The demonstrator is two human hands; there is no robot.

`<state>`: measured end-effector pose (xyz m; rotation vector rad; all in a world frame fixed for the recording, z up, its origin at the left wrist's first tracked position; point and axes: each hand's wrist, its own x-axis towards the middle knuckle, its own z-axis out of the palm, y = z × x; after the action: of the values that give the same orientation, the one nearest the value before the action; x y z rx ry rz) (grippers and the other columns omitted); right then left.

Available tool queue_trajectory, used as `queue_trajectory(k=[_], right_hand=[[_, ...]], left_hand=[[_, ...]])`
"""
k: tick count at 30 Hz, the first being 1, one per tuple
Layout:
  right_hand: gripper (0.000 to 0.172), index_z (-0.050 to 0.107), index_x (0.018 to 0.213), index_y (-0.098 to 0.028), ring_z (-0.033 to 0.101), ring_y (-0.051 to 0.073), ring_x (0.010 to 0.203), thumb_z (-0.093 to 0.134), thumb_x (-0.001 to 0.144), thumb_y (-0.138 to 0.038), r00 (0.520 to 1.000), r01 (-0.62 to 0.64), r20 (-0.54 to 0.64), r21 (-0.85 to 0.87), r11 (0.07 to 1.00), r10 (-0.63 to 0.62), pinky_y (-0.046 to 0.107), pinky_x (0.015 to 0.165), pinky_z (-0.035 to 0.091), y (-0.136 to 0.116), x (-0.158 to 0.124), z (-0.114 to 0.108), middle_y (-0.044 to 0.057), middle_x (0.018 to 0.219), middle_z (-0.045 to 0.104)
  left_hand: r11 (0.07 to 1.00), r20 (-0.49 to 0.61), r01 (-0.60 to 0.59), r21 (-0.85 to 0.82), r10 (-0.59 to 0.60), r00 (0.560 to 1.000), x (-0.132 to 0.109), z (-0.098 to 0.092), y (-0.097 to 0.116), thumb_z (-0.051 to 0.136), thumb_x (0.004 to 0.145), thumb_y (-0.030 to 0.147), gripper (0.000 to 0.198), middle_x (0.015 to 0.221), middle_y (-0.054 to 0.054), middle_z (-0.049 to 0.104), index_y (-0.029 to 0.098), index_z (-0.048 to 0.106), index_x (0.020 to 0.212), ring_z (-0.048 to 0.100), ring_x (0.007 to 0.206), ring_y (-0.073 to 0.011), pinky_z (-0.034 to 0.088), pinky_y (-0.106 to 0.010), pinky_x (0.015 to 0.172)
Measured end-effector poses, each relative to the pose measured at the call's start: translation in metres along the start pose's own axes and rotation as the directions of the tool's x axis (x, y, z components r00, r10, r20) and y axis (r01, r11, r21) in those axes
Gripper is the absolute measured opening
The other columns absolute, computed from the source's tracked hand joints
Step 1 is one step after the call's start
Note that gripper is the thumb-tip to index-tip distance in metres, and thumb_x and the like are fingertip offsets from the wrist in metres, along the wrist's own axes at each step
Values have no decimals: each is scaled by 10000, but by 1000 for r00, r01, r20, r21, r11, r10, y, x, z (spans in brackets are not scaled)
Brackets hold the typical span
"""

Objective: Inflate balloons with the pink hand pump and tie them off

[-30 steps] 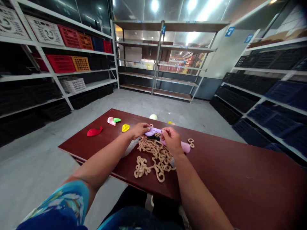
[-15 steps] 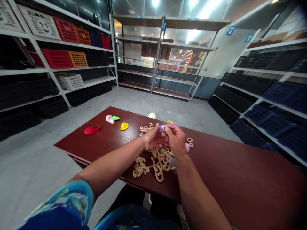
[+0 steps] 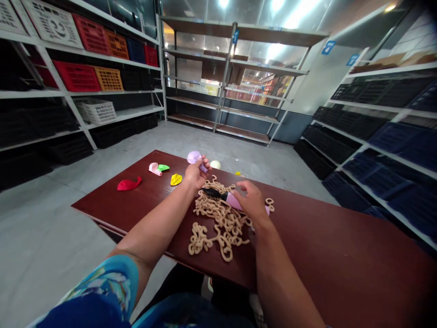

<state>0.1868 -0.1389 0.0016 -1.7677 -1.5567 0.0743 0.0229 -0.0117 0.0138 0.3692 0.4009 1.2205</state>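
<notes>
My left hand point(image 3: 197, 173) is closed around a limp lilac balloon point(image 3: 195, 157), whose rounded end sticks out over the thumb, above the far part of the table. Fingers parted and holding nothing, my right hand point(image 3: 251, 199) hovers over or touches a long pink-and-black tool point(image 3: 234, 200); I cannot tell which. The tool's black end points left, and the hand hides part of its pink body. Under and around it spreads a heap of tan, curly rope-like strands point(image 3: 221, 216). A small loop of the same material point(image 3: 269, 204) lies right of my right hand.
On the left of the brown table point(image 3: 324, 246) lie a red balloon point(image 3: 129, 183), a pink one point(image 3: 154, 169), a green one point(image 3: 163, 167) and a yellow one point(image 3: 176, 179). A pale round object point(image 3: 215, 165) shows at the far edge. Shelves with crates point(image 3: 78, 76) stand around.
My hands have separated. The left has moved left and away with the lilac balloon; the right has let go of it and opened. The pink-and-black tool is now more exposed.
</notes>
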Motion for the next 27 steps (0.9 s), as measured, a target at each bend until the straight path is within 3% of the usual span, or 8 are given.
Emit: queue_trajectory(k=[2,4,6,8,15,27], right_hand=[[417,609,958,-219,556,237,940,628,636,-483,979,-16,192,-241,970,64,348,771,402,12,1,-10,64,1032,626],[499,621,971,-222,564,266,904,687,556,-493,923,-51,330,-403,914,197,353,736,394,23,1,-17,78,988,642],[510,617,996,-229,584,234,821,710,543,-444,861,-46,447,-407,912,243,310,675,394,32,2,-19,64,938,656],[485,609,1013,-234,590,205,775,709,560,-377,836,-48,496,-360,932,235,279,638,392,36,2,-20,46,916,661],[432,570,1084,-236,571,225,906,631,684,-388,938,30,342,-254,967,61,317,736,398,19,0,-20,68,1011,637],[427,572,1058,-265,569,259,918,632,661,-412,954,20,283,-394,919,101,367,730,389,16,1,-9,49,991,633]], left_hand=[[999,-37,-49,8,50,998,13,-21,19,452,826,151,89,630,-1,540,144,537,853,481,478,-76,422,-225,513],[998,-37,-48,-29,47,998,20,-38,31,445,814,144,84,631,-5,539,140,528,803,469,470,-74,422,-226,507],[997,10,-24,-74,25,1000,21,-49,35,448,789,111,79,664,-18,558,137,521,777,496,511,-83,439,-240,536],[994,57,-2,-108,8,998,22,-54,35,445,756,55,111,709,-29,576,134,519,778,523,559,-94,454,-257,575],[989,9,4,-151,-3,1000,23,-55,32,412,726,-12,182,689,-26,544,125,520,779,528,573,-94,456,-252,594],[992,76,-3,-128,13,997,17,-47,25,383,723,-21,193,719,-40,548,125,503,760,511,570,-90,459,-261,613]])
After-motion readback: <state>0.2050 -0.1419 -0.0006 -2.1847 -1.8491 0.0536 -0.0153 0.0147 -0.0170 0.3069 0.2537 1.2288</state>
